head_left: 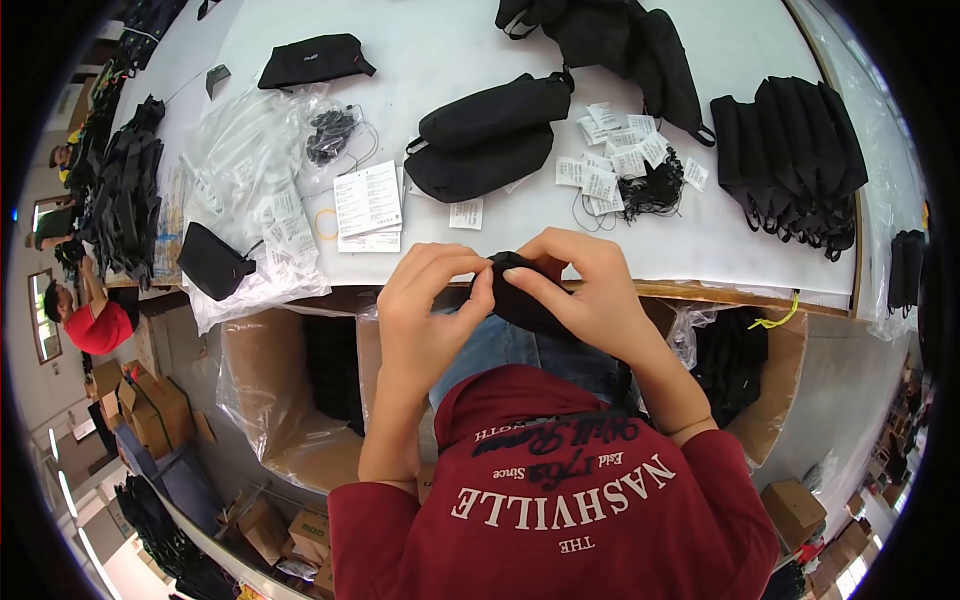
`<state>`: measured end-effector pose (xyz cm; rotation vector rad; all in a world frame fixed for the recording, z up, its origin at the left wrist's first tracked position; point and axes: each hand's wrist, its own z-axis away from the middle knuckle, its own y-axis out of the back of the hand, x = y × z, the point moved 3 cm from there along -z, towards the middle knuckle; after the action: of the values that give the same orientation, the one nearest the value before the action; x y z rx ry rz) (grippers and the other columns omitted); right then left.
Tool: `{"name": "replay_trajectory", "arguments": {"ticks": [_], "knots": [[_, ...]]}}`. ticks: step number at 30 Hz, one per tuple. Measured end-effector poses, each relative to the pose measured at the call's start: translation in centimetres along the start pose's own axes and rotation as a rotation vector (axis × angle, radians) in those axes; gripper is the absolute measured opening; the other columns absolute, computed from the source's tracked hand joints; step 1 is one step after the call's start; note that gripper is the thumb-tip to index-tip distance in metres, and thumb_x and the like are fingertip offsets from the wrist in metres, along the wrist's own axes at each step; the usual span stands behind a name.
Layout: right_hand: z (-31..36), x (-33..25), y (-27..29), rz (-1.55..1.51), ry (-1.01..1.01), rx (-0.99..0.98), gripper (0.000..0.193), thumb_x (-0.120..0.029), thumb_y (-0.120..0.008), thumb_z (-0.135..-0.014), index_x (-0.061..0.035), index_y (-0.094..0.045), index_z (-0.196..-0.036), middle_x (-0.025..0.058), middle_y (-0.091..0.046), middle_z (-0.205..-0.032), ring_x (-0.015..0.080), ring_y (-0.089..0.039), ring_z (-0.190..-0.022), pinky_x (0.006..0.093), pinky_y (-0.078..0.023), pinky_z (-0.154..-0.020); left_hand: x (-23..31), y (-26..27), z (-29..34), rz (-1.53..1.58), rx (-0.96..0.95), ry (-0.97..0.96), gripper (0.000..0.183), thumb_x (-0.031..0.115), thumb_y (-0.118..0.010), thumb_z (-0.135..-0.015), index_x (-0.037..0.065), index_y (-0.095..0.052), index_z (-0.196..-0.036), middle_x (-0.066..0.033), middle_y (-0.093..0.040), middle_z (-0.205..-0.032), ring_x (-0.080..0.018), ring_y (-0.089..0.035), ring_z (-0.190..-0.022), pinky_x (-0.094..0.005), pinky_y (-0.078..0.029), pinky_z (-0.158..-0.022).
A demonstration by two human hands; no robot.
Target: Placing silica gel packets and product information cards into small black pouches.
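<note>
Just off the table's front edge, both my hands pinch a small black fabric pouch (520, 302). My left hand (428, 300) grips its left end between thumb and fingertips. Over its top edge lies the thumb of my right hand (590, 285), with the fingers curled behind; part of the pouch is hidden by that hand. Two plump black pouches (487, 135) lie beyond my hands. Nearer to me, a single white label (466, 214) rests beside a stack of printed white cards (368, 207).
Loose white tags with black cords (640, 160) lie right of centre, and a row of black pouches (790, 165) farther right. Clear plastic bags (245, 170) spread on the left, near a flat black pouch (214, 262). Open cartons (290, 370) stand below the table edge (690, 291).
</note>
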<state>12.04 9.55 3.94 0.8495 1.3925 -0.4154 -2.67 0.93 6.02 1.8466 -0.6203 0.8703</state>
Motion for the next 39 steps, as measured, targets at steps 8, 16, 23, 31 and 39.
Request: {"name": "replay_trajectory", "arguments": {"ticks": [8,16,23,31,39], "knots": [[0.1,0.8,0.2,-0.095,-0.060,0.041,0.015,-0.013,-0.068,-0.083,0.0007,-0.064,-0.085,0.0049,-0.060,-0.069,0.0105,-0.052,-0.057,0.0255,-0.042,-0.053,-0.7,-0.9,0.4,0.158,0.051,0.152,0.012,0.000,-0.071,-0.074,0.002,-0.066,-0.085,-0.0079,-0.066,-0.085,-0.0219,-0.062,-0.077,-0.0288,-0.048,-0.070],[0.1,0.4,0.2,-0.038,0.000,0.000,0.016,-0.013,-0.070,-0.082,0.0009,-0.063,-0.084,0.0071,-0.059,-0.070,0.0133,-0.051,-0.055,0.0261,-0.042,-0.053,-0.5,-0.5,0.1,0.072,-0.026,0.088,0.010,-0.005,-0.068,-0.074,-0.002,-0.064,-0.083,-0.0078,-0.065,-0.084,-0.0161,-0.060,-0.079,-0.0269,-0.046,-0.073],[0.3,0.8,0.2,-0.071,-0.018,0.023,0.015,-0.013,-0.070,-0.081,0.0007,-0.063,-0.084,0.0068,-0.060,-0.070,0.0132,-0.051,-0.055,0.0263,-0.042,-0.053,-1.0,-1.0,0.5,0.202,-0.010,0.158,0.008,-0.004,-0.066,-0.077,-0.003,-0.063,-0.084,-0.0089,-0.065,-0.086,-0.0162,-0.060,-0.081,-0.0260,-0.046,-0.076],[0.1,0.6,0.4,-0.015,0.001,0.034,0.015,-0.014,-0.070,-0.082,0.0005,-0.064,-0.084,0.0059,-0.060,-0.069,0.0117,-0.051,-0.055,0.0262,-0.041,-0.052,-0.2,-1.3,0.5,0.034,0.055,0.061,0.013,-0.004,-0.070,-0.075,-0.002,-0.065,-0.087,-0.0091,-0.066,-0.085,-0.0170,-0.062,-0.080,-0.0263,-0.047,-0.074],[-0.2,1.1,0.6,-0.166,-0.046,0.037,0.014,-0.011,-0.070,-0.082,0.0016,-0.065,-0.085,0.0046,-0.062,-0.071,0.0092,-0.055,-0.061,0.0236,-0.044,-0.059,-0.6,-1.1,0.1,0.060,0.104,0.091,0.011,-0.001,-0.070,-0.075,0.001,-0.065,-0.084,-0.0091,-0.066,-0.082,-0.0214,-0.064,-0.080,-0.0281,-0.049,-0.070]]}}
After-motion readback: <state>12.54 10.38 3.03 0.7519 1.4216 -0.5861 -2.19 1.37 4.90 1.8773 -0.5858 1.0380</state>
